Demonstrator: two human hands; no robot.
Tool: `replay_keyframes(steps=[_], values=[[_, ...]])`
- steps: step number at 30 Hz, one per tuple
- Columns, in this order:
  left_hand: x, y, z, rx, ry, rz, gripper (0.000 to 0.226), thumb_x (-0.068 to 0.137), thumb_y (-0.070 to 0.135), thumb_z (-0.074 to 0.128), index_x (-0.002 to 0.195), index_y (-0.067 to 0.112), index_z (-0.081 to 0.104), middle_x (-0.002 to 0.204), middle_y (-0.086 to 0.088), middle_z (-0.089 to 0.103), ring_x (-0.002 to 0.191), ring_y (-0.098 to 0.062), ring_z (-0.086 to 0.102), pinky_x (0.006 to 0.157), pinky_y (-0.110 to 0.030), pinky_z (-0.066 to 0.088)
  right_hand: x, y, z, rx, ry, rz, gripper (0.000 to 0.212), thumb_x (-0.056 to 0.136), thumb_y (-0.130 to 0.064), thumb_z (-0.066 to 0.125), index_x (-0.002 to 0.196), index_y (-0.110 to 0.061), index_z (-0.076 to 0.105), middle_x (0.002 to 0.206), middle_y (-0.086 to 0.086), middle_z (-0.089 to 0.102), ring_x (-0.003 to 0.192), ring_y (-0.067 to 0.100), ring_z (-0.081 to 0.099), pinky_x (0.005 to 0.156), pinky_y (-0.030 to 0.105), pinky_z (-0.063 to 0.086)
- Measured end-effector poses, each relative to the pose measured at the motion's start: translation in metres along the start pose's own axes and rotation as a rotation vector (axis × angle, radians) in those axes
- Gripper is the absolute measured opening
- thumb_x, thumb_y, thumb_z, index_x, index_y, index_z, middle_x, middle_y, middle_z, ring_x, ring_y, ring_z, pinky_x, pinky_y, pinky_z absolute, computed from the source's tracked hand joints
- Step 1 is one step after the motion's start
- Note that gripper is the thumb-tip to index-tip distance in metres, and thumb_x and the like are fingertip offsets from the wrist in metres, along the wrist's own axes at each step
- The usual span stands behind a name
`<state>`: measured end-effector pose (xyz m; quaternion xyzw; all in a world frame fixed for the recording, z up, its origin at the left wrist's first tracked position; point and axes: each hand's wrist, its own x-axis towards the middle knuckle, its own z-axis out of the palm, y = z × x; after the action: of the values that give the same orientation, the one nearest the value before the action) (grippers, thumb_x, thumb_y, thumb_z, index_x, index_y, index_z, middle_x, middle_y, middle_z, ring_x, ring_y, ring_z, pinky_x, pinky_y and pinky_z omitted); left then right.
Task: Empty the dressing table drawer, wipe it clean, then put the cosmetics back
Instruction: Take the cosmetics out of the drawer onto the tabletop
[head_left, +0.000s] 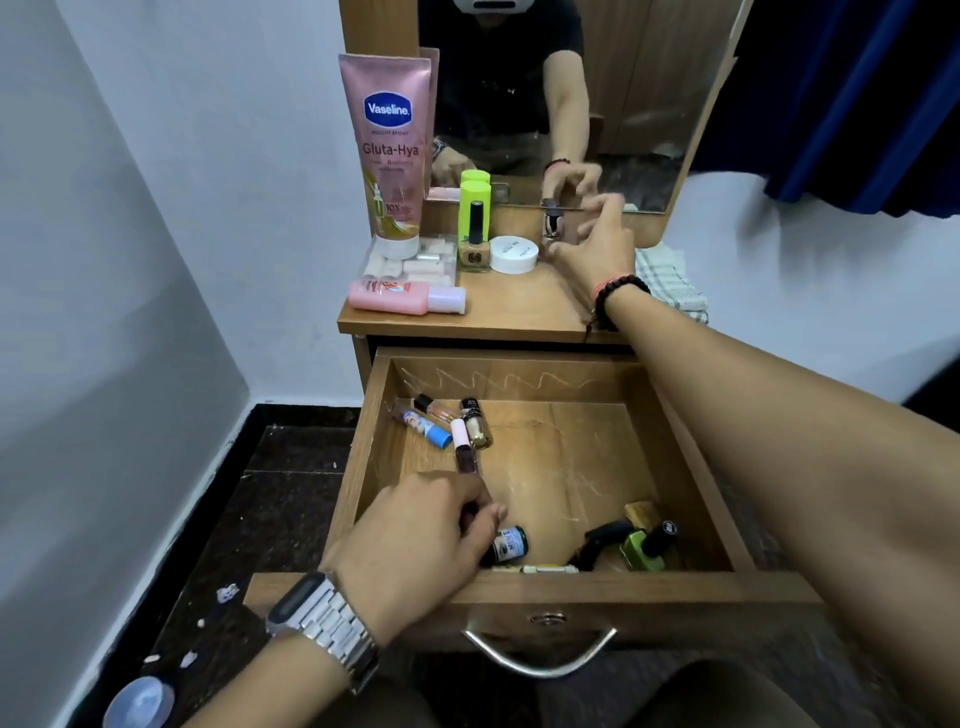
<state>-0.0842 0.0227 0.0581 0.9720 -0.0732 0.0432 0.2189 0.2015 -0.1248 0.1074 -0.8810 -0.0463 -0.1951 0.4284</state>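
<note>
Your left hand (415, 525) in open drawer (540, 584), fingers curled round small dark bottle (470, 512). Your right hand (592, 244) over worktop (519, 306), fingers loosely spread by small silver-based bottle (550, 221) near mirror (623, 104); grip unclear. Other cosmetics scattered in drawer, e.g. green nail polish (647, 545).

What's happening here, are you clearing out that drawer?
Yes, it is being emptied. The right hand is at a small dark-capped bottle on the dressing table top, beside a white jar and a nail polish. The left hand reaches into the open drawer and pinches a small item near a little dark jar. Several bottles remain inside, including a green nail polish.
</note>
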Motion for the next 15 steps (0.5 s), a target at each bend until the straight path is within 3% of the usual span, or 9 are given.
replay_keyframes(steps=[3, 6, 9, 12, 15], values=[[0.001, 0.002, -0.003, -0.006, -0.034, -0.001, 0.028, 0.092, 0.049, 0.044, 0.090, 0.028, 0.063, 0.074, 0.009, 0.064, 0.070, -0.009, 0.059, 0.061, -0.024, 0.036, -0.016, -0.002, -0.031, 0.003, 0.005, -0.083, 0.042, 0.079, -0.011, 0.065, 0.116, -0.014, 0.047, 0.098, 0.000, 0.055, 0.091, 0.016, 0.055, 0.082, 0.031, 0.047], [0.001, 0.000, -0.002, -0.010, -0.069, -0.025, 0.028, 0.091, 0.051, 0.046, 0.088, 0.029, 0.064, 0.069, 0.009, 0.064, 0.063, -0.006, 0.057, 0.057, -0.022, 0.037, -0.042, -0.006, -0.068, -0.074, -0.104, -0.174, 0.026, 0.081, -0.005, 0.059, 0.104, -0.015, 0.061, 0.097, -0.002, 0.064, 0.088, 0.009, 0.059, 0.085, 0.024, 0.051], [0.004, -0.003, 0.000, -0.015, -0.094, -0.046, 0.028, 0.090, 0.052, 0.048, 0.085, 0.029, 0.064, 0.071, 0.008, 0.067, 0.064, -0.006, 0.059, 0.062, -0.026, 0.047, -0.080, -0.010, -0.107, -0.217, -0.478, -0.243, 0.019, 0.086, -0.006, 0.061, 0.101, -0.015, 0.068, 0.097, 0.001, 0.070, 0.082, 0.007, 0.060, 0.071, 0.005, 0.045], [0.004, -0.004, 0.001, -0.017, -0.120, -0.062, 0.029, 0.090, 0.051, 0.048, 0.083, 0.028, 0.064, 0.073, 0.005, 0.069, 0.067, -0.010, 0.062, 0.068, -0.030, 0.052, -0.119, -0.008, -0.133, -0.454, -0.955, -0.316, 0.024, 0.088, -0.007, 0.060, 0.106, -0.020, 0.069, 0.098, -0.006, 0.071, 0.091, 0.008, 0.065, 0.083, 0.018, 0.050], [0.005, -0.005, 0.001, -0.011, -0.123, -0.053, 0.028, 0.090, 0.050, 0.048, 0.080, 0.028, 0.063, 0.076, 0.003, 0.070, 0.072, -0.014, 0.062, 0.071, -0.032, 0.051, -0.148, 0.006, -0.142, -0.561, -1.186, -0.266, 0.031, 0.084, -0.003, 0.062, 0.110, -0.020, 0.068, 0.102, -0.005, 0.070, 0.095, 0.010, 0.066, 0.090, 0.031, 0.053]])
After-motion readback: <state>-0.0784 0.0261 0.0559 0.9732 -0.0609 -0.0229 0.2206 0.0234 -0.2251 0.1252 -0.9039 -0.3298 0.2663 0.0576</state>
